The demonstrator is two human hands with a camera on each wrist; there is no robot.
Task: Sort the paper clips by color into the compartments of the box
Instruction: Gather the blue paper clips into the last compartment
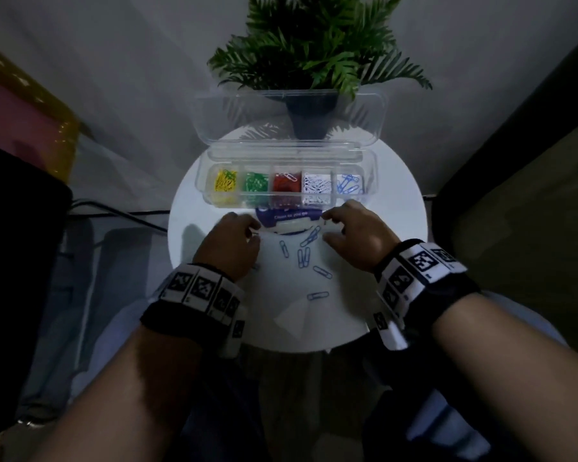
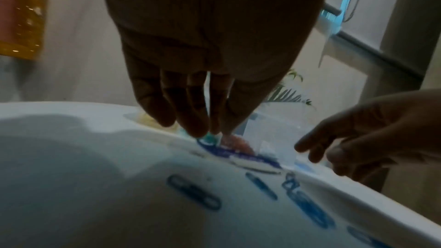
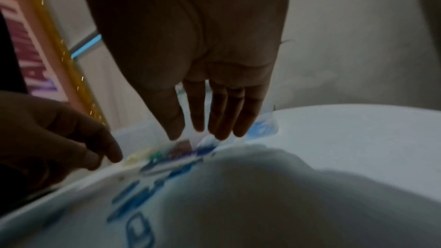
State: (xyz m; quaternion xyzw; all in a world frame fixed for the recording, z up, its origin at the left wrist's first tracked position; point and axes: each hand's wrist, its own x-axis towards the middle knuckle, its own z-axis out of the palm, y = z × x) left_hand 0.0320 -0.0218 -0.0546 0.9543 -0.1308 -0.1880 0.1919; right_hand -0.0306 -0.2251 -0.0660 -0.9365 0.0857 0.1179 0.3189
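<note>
A clear compartment box with its lid open stands at the back of the round white table. Its compartments hold yellow, green, red, white and, at the far right, blue clips. Several blue paper clips lie loose on a white sheet in front of the box. My left hand pinches the sheet's far left edge. My right hand pinches its far right edge. In the left wrist view, my left hand's fingertips meet at that edge, above a blurred blue clip.
A blue wipes pack lies between the sheet and the box. A potted fern stands behind the open lid. A dark cable runs along the floor on the left. My legs are below the table's near edge.
</note>
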